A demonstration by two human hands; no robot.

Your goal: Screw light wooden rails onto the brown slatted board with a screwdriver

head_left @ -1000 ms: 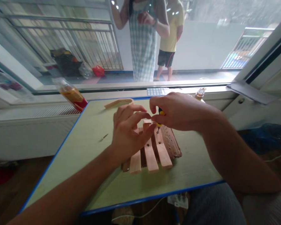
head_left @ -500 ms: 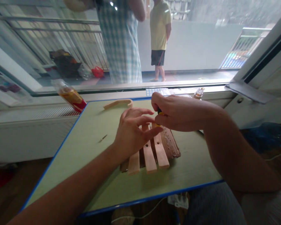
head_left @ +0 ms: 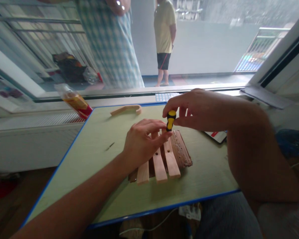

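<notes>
A short yellow-and-black screwdriver stands nearly upright over pale wooden strips. Around the top of its handle are the thumb and fingers of my right hand, in a loose grip. My left hand lies across the strips, its thumb and forefinger closed about the screwdriver's lower end; the tip is hidden behind them. Dark holes show in two of the strips. Beneath them is a brown block with many small holes along its right side.
A curved wooden piece lies at the table's far edge. A small metal bit rests left of my hand. On the sill leans a bottle. Two people stand beyond the window. A white-and-red object lies under my right forearm.
My right hand has turned and its fingers have loosened, so more of the screwdriver handle shows. My left hand has stayed in place. The person in checks outside has shifted left.
</notes>
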